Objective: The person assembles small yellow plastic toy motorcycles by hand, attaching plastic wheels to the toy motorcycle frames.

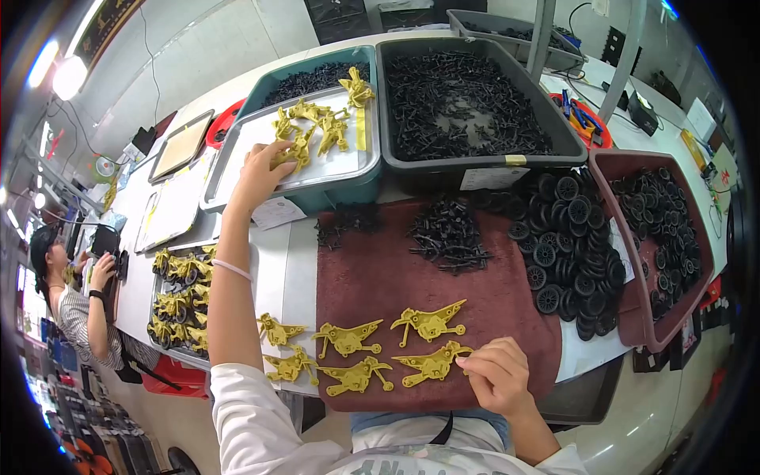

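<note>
My left hand (265, 170) reaches to a white-lined metal tray (226, 176), its fingers closed around a yellow plastic toy motorcycle body (299, 152). Several more yellow bodies (332, 133) lie just beyond it on the tray. Low on the right, my right hand (499, 376) has thumb and forefinger pinched at the right end of another yellow body (427, 364) lying on the brown cloth (364, 277). Beside that one, other yellow bodies (348, 339) are laid out in two rows, the leftmost on the white table.
Small black parts (450, 237) and black wheels (566, 245) are piled on the cloth. Behind stand a grey bin (483, 162) and a teal bin (348, 192); a maroon bin (649, 324) of wheels is right. Wheeled yellow toys (178, 305) fill a left tray. A person (79, 313) sits far left.
</note>
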`<state>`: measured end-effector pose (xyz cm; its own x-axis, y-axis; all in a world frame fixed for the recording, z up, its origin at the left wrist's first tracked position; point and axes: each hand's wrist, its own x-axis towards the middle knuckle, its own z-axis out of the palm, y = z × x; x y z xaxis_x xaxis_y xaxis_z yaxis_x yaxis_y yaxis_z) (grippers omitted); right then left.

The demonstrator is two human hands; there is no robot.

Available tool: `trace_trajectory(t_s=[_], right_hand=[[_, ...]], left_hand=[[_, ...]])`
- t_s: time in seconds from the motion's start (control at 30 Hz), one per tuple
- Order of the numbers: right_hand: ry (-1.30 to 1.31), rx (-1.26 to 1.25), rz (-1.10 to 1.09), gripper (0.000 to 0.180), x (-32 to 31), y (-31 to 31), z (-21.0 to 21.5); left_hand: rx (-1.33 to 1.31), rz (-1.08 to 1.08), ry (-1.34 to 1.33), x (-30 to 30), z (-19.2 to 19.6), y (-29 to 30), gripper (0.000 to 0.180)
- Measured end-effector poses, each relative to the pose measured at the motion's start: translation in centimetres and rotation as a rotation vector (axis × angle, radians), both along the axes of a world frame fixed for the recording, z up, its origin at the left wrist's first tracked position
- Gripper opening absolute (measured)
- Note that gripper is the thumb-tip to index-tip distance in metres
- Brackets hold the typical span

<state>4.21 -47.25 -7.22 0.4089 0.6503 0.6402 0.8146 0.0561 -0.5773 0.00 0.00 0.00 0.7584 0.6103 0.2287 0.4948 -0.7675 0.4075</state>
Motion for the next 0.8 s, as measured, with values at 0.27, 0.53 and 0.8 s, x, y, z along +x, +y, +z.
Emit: trace_trajectory(t_s=[0.27, 0.53, 0.8], right_hand=[[0.093, 0.052, 0.014, 0.026, 0.4, 0.4, -0.2], [0.304, 0.127, 0.065, 0.031, -1.3, 0.4, 1.2], [0.161, 0.290, 0.173, 0.039, -3.6, 1.8, 2.6]], left_hand=[[0.091, 0.056, -0.586, -1.9, 2.8, -0.1, 0.029], [-0.586, -0.594, -0.538, -5.2, 2.1, -20.6, 0.062], [-0.709, -0.915, -0.440, -8.6, -1.8, -31.5, 0.054]])
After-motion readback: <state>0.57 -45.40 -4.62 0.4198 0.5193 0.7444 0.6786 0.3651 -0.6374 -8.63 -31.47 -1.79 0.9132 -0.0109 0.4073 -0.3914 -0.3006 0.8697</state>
